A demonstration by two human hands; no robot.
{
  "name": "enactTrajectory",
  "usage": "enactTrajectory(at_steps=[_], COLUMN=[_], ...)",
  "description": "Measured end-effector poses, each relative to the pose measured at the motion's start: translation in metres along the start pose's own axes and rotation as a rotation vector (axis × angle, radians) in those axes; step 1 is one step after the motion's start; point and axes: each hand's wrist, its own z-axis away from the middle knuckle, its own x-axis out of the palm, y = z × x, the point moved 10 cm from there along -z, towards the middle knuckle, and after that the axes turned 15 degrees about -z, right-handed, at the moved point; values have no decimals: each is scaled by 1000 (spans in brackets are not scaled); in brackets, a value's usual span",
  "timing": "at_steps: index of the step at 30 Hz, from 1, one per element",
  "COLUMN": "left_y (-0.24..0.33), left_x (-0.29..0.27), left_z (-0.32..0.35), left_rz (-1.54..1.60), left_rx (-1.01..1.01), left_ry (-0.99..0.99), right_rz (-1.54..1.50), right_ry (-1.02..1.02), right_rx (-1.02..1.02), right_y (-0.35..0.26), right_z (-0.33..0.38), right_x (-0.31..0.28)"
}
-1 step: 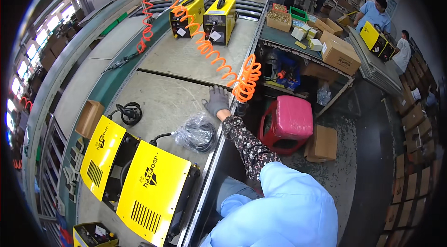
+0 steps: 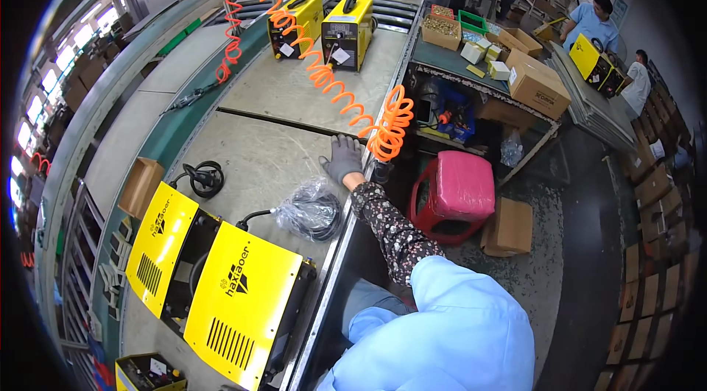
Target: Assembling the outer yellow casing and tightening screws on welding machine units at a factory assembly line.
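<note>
My right hand (image 2: 343, 160), in a grey glove, lies palm down on the bench top (image 2: 258, 142) by its right edge. Its fingers are stretched out and hold nothing. Below it sits a black cable coil in a clear plastic bag (image 2: 313, 211), joined to a large yellow machine (image 2: 243, 291). A second yellow machine (image 2: 160, 247) stands to its left, with a bare black cable coil (image 2: 207, 180) beyond. At the lower picture edge, by the large machine, a small grey patch may be part of my left hand; its fingers are hidden.
Orange coiled hose (image 2: 390, 129) hangs beside my right hand. Two yellow machines (image 2: 347, 32) stand farther up the bench. To the right are a pink-red stool (image 2: 460, 188), a cardboard box (image 2: 508, 227) and a side table with cartons (image 2: 541, 84). A person in blue (image 2: 593, 23) works beyond.
</note>
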Motion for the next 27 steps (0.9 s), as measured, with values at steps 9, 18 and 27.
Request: enactTrajectory(at_steps=[9,18,27], left_y=[-88,-8,66], left_x=[36,-107,-144], left_z=[-5,-30,-58], left_rz=[90,1033,1264], left_rx=[90,136,196], left_ry=[24,217,-90], right_rz=[57,29,-22], right_ry=[-74,-161,-271], right_rx=[101,126,165], right_y=[-10,-10,-6], right_z=[-3,2,7], right_x=[-13,-4,12])
